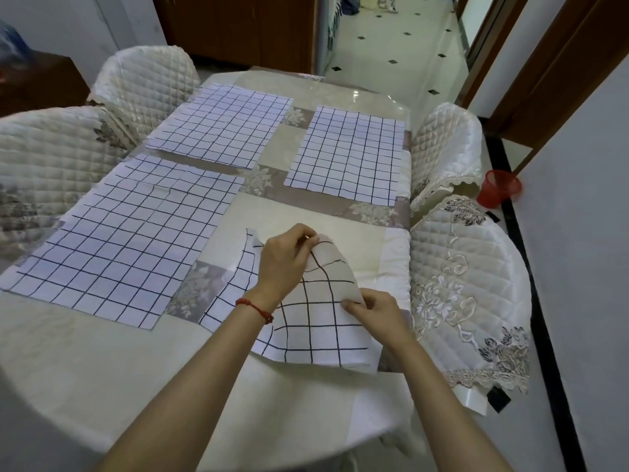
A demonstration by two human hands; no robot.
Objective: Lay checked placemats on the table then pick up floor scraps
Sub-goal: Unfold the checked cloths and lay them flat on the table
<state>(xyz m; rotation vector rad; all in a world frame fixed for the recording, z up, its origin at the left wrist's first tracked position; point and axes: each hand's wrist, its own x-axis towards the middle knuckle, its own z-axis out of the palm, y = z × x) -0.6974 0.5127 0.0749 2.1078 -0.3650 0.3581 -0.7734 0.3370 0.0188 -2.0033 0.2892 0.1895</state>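
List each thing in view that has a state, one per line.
Three laid placemats: flat on the table.
Fourth placemat: partly lifted, far edge curled up.
Left hand: pinching its far edge.
Right hand: pinching its right edge.
Red bin: upright on the floor.

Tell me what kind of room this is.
Most likely a home dining area. A table under a patterned cloth is ringed by chairs in quilted, lace-trimmed covers, with checked placemats laid out like place settings, and a tiled hallway runs off behind.
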